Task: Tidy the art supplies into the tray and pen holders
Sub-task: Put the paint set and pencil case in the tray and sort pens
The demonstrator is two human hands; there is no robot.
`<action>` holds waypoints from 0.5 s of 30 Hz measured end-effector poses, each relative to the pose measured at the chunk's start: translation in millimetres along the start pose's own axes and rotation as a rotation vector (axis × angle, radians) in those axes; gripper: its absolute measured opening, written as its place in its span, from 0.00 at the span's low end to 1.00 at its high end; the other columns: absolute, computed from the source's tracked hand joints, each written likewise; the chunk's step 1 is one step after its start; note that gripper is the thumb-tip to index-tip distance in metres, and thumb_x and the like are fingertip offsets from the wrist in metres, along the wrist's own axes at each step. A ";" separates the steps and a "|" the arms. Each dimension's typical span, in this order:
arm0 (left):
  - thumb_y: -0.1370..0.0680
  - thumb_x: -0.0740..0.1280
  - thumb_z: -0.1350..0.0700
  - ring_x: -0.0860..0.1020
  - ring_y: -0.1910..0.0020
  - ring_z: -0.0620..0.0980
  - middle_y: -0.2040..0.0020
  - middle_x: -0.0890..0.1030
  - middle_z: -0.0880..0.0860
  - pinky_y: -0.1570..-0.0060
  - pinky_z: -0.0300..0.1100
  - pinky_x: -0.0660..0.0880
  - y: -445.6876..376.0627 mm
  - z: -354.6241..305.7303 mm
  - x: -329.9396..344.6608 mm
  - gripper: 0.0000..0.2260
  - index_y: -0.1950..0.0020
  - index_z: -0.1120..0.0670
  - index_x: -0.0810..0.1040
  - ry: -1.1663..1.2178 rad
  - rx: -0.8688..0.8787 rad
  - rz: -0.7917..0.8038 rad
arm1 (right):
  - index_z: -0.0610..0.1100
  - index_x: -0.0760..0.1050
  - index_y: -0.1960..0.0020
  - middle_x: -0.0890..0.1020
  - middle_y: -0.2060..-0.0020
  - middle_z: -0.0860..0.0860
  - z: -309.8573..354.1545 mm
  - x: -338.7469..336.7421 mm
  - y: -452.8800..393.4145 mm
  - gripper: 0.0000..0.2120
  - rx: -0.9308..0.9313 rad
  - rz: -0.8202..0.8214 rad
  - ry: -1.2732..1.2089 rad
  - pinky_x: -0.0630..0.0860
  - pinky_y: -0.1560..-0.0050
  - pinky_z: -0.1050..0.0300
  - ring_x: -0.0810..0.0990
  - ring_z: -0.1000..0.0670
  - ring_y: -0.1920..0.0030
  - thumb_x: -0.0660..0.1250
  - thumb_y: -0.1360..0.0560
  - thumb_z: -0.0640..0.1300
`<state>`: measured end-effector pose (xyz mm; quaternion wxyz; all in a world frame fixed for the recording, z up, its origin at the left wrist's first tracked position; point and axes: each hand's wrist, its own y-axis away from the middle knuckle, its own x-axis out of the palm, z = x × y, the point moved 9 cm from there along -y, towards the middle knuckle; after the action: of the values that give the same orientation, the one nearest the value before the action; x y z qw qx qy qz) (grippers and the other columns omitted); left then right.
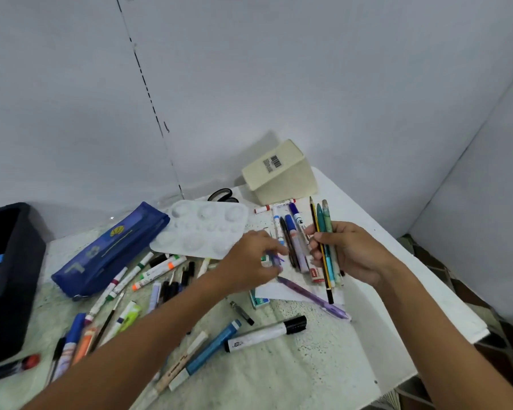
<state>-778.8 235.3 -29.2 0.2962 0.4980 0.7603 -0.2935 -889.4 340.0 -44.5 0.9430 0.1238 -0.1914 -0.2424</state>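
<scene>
Right hand (345,251) grips a bundle of pencils (323,232), fingers curled round mid-shaft, tips pointing far. Left hand (251,261) reaches over a purple pen (314,297) at table centre; fingers blurred, seemingly pinching something small, cannot tell what. Judgement: pens and pencils are light, stiff, smooth and prone to roll; grip at mid-barrel, gather parallel. Beige pen holder (279,173) lies tipped on its side, far right. Dark tray (27,247) sits far left. Loose markers (148,270) scattered near left.

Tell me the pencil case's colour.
Dark blue with a yellow emblem, the pencil case shows in the head view.
</scene>
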 end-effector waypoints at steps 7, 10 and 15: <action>0.27 0.73 0.51 0.68 0.46 0.48 0.49 0.78 0.49 0.44 0.49 0.68 9.7 -2.4 37.3 0.08 0.49 0.49 0.84 -0.344 0.167 0.108 | 0.36 0.77 0.47 0.82 0.59 0.38 -13.1 -11.4 9.0 0.08 0.082 0.056 -0.041 0.82 0.57 0.49 0.83 0.43 0.61 0.60 0.22 0.31; 0.28 0.74 0.56 0.71 0.50 0.50 0.55 0.82 0.49 0.48 0.50 0.70 6.7 -6.5 30.1 0.06 0.52 0.53 0.84 -0.236 0.178 0.127 | 0.36 0.77 0.48 0.82 0.57 0.37 -13.0 -9.2 10.1 0.07 0.092 0.077 -0.035 0.82 0.56 0.48 0.84 0.41 0.59 0.60 0.22 0.32; 0.30 0.76 0.62 0.78 0.57 0.47 0.60 0.82 0.44 0.55 0.43 0.75 3.2 -6.0 1.9 0.06 0.54 0.56 0.85 0.154 0.054 0.124 | 0.35 0.77 0.49 0.83 0.57 0.36 -5.9 -1.8 6.8 0.07 0.068 0.096 -0.023 0.83 0.54 0.46 0.84 0.39 0.57 0.61 0.22 0.34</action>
<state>-777.4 241.9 -27.1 0.2408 0.5732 0.7402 -0.2559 -885.6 347.5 -48.2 0.9466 0.1436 -0.2159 -0.1914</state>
